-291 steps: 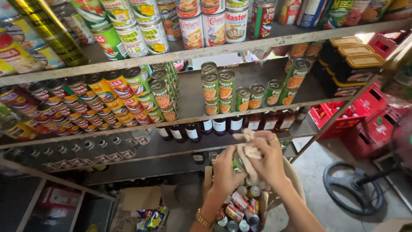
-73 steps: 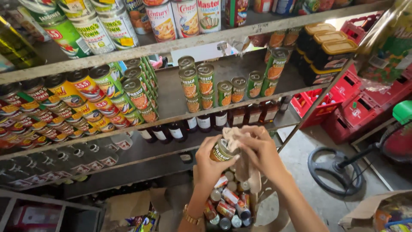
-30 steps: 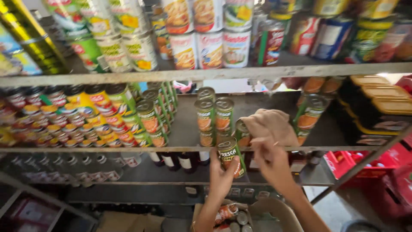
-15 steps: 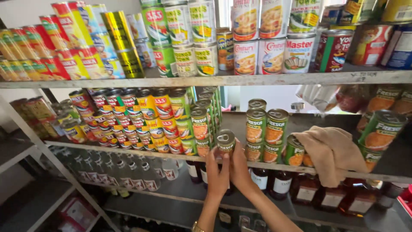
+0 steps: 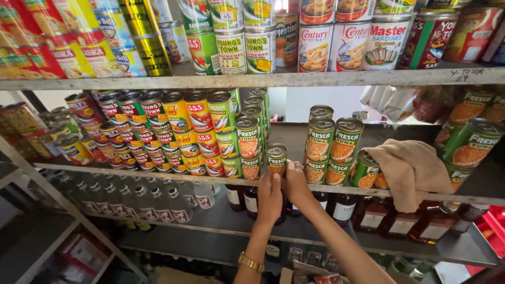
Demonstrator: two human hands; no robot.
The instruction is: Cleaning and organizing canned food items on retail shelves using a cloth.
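Both hands are up at the front edge of the middle shelf (image 5: 173, 169). My left hand (image 5: 270, 196) and my right hand (image 5: 296, 185) together hold a small green-labelled can (image 5: 276, 159), which stands upright at the shelf's front edge. It sits in the gap between a stack of like green cans (image 5: 248, 147) on its left and another stack of green cans (image 5: 326, 144) on its right. A gold bracelet (image 5: 250, 261) is on my left wrist.
A beige cloth (image 5: 413, 168) lies draped over the shelf edge to the right. Red and yellow cans (image 5: 152, 129) fill the shelf's left part. Tall cans (image 5: 336, 37) line the top shelf, dark bottles (image 5: 347, 208) the shelf below.
The hands lifted the can from waist height, where the cloth was rubbed on it, up to the middle shelf. The cloth now lies on the shelf edge. The view moved closer.
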